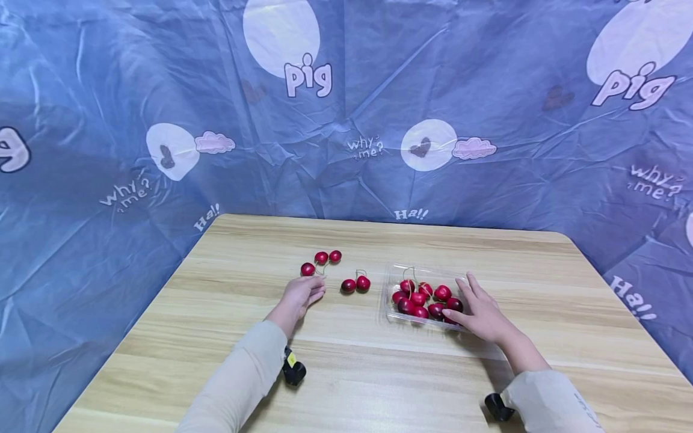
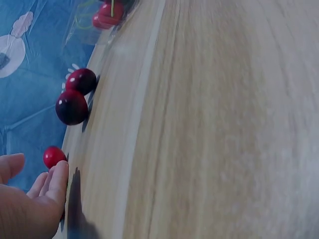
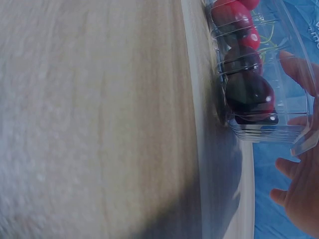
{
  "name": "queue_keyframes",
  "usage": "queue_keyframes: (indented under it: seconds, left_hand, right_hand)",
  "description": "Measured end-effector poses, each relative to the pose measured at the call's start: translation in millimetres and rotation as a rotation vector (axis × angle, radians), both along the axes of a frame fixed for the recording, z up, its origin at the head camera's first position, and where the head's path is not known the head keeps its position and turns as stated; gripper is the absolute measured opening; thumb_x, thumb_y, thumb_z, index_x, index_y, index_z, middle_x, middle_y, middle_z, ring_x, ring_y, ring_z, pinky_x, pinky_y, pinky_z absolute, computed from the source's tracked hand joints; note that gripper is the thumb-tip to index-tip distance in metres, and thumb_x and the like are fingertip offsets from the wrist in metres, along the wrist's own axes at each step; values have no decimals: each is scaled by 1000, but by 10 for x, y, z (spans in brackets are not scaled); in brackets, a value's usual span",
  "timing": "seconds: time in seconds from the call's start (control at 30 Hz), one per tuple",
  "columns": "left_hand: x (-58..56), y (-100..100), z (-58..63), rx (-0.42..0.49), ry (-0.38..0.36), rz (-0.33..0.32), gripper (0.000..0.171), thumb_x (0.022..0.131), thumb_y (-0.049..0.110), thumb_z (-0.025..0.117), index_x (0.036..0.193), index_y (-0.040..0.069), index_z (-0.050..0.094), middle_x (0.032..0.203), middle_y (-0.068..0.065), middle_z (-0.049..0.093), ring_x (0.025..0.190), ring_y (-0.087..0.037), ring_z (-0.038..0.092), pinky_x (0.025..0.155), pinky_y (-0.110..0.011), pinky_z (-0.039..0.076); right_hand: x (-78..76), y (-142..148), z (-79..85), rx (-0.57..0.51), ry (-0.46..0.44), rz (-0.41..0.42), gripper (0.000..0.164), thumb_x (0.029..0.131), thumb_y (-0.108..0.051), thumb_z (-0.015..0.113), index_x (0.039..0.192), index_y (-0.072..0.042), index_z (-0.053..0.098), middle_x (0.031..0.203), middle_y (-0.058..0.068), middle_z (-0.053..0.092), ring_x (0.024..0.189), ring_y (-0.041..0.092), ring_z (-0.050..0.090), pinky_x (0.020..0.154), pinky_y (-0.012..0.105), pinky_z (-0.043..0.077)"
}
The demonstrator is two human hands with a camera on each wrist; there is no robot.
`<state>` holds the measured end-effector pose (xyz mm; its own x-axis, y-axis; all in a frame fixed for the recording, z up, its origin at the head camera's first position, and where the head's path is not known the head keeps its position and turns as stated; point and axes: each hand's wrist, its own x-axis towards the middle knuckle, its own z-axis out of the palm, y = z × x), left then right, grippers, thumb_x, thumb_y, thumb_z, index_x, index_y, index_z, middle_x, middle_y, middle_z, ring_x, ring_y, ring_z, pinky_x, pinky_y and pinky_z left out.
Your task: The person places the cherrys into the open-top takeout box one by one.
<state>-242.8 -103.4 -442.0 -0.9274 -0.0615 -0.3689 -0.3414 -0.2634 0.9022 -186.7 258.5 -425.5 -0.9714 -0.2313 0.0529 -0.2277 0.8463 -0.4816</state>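
Observation:
My left hand (image 1: 301, 296) is low over the table beside three red cherries (image 1: 322, 258) with green stems. Its fingers (image 2: 59, 181) are fairly straight, the thumb apart from them, and one cherry (image 2: 54, 157) shows just beyond the fingertips. Whether they touch a stem is unclear. Two darker cherries (image 1: 355, 284) lie between that hand and a clear plastic box (image 1: 387, 310). Several cherries (image 1: 417, 299), some stemmed, fill the box. At the box's right end is my right hand (image 1: 483, 314), fingers spread over the rim, thumb reaching above the cherries. Clear plastic partly covers this hand in the right wrist view.
The wood-grain table (image 1: 346, 385) ends in front of a blue printed curtain (image 1: 335, 180). A black wrist device (image 1: 294, 368) hangs below the left sleeve, and another black device (image 1: 498, 407) below the right sleeve.

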Motion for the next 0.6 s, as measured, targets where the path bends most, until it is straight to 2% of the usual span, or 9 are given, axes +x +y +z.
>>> queue_keyframes:
  seconds: [0.27,0.6]
  left_hand:
    - [-2,-61,4,-17,-25,13,32,84,1,51,112,-13,46,92,-21,58,70,-16,59,81,-30,49]
    - [-119,-105,7,-16,-86,25,32,85,1,47,114,-13,44,104,-26,53,87,-26,59,80,-27,49]
  right_hand:
    - [2,3,-1,4,-1,0,80,80,-43,55,133,6,22,137,30,5,116,54,13,90,68,12]
    - [-2,3,8,-1,-6,-6,81,79,-45,55,133,5,22,137,29,5,117,53,13,90,68,13]
